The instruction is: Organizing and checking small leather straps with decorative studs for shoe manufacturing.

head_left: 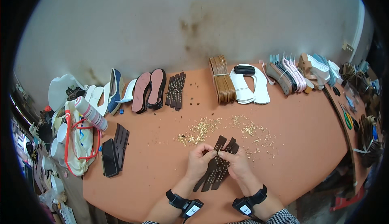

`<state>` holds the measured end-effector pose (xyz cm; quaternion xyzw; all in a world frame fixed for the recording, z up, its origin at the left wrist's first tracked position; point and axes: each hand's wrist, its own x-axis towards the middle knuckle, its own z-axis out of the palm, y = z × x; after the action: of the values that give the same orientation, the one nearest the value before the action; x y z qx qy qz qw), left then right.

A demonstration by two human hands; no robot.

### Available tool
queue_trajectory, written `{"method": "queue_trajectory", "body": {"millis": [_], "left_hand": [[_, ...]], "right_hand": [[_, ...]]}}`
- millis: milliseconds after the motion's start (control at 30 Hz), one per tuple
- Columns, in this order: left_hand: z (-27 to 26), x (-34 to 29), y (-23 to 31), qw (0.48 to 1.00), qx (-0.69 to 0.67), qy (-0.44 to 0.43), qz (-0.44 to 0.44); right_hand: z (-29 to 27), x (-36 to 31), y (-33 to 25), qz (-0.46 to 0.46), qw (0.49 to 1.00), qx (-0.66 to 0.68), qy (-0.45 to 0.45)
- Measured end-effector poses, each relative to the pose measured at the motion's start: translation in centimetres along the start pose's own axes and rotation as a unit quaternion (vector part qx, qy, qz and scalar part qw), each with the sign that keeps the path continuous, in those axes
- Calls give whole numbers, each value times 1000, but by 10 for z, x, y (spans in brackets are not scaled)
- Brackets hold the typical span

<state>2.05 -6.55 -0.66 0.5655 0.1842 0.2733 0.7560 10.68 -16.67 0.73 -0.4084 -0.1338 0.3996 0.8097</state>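
Both my hands grip a dark brown strappy shoe upper dotted with rows of small metal studs, held over the near middle of the table. My left hand pinches its upper part with thumb and fingertips. Close beside those fingertips, my right hand presses its thumb on the same upper, with its other fingers behind it. Whatever sits between the thumbs is too small to make out. Just beyond the hands lie a loose heap of gold studs and a second scatter of studs to its right.
Along the wall stand another studded upper, pink-topped soles, a tied brown strip bundle, white shoe-shaped pieces and several shoes. At left lie a black phone, plain dark straps and a striped cup stack.
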Motion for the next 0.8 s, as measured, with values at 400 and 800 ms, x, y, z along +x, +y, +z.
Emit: {"method": "queue_trajectory", "body": {"millis": [400,800], "left_hand": [[-2,2,4,989,-135,-21,-62],[-7,3,5,977,-169,-42,-126]], "right_hand": [[12,-4,-13,76,994,82,7],[9,-3,-11,112,985,122,47]]}}
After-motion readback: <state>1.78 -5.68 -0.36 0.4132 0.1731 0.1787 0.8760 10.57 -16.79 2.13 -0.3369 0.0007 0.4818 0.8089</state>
